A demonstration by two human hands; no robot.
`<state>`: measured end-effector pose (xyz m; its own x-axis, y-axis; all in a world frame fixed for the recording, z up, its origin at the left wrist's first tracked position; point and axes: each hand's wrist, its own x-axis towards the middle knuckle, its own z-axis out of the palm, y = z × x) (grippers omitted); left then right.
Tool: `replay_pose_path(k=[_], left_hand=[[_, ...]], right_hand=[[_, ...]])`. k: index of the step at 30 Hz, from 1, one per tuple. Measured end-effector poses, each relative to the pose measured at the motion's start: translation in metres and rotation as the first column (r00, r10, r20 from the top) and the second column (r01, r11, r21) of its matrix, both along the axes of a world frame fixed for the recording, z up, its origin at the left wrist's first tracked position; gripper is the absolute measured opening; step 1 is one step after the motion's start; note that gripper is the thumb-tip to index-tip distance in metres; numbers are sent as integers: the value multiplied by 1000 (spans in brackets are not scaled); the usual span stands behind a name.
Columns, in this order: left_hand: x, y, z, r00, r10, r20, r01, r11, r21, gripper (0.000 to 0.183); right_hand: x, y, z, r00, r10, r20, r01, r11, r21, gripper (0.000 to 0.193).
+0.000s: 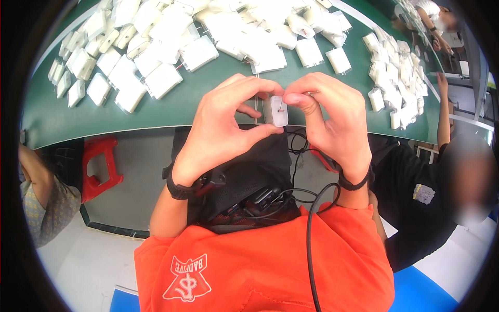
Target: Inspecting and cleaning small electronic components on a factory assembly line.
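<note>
My left hand [223,117] is closed round a small white plug-in charger [279,115], thumb below and index finger above. Its narrow end, with a dark metal prong or slot on it, faces right. Close beside that end, my right hand [332,117] is pinched shut. A thin metal piece [312,93] shows at its fingers; its kind is too small to make out. Both hands are raised at the near edge of the green table [161,112]. Beyond them lies a large heap of similar white chargers [166,36], some in clear film.
A second pile of white chargers [397,78] lies on the table's right part. A person in black [416,203] sits close at my right, another person's arm [37,174] is at far left. A red stool [101,169] stands left; a black cable [309,244] crosses my front.
</note>
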<state>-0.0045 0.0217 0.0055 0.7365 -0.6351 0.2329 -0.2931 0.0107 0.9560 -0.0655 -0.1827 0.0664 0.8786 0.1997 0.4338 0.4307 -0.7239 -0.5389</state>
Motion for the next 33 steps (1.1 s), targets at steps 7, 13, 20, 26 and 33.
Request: replay_pose_path(k=[7, 13, 20, 26, 33], left_hand=[[0, -1, 0, 1000, 3, -25, -3, 1000, 6, 56], [1, 1, 0, 1000, -5, -9, 5, 1000, 19, 54], [0, 0, 0, 1000, 1, 10, -1, 1000, -16, 53], [1, 1, -3, 1000, -17, 16, 17, 1000, -4, 53], [-1, 0, -2, 1000, 5, 28, -4, 1000, -9, 53]], right_hand=[[13, 6, -5, 906, -118, -407, 275, 894, 354, 13], [-1, -2, -10, 977, -136, 163, 98, 971, 220, 11], [-21, -15, -8, 978, 48, -205, 2, 972, 236, 8], [-16, -12, -12, 971, 45, -236, -12, 990, 139, 17], [-10, -5, -12, 965, -55, -256, 102, 980, 174, 14]])
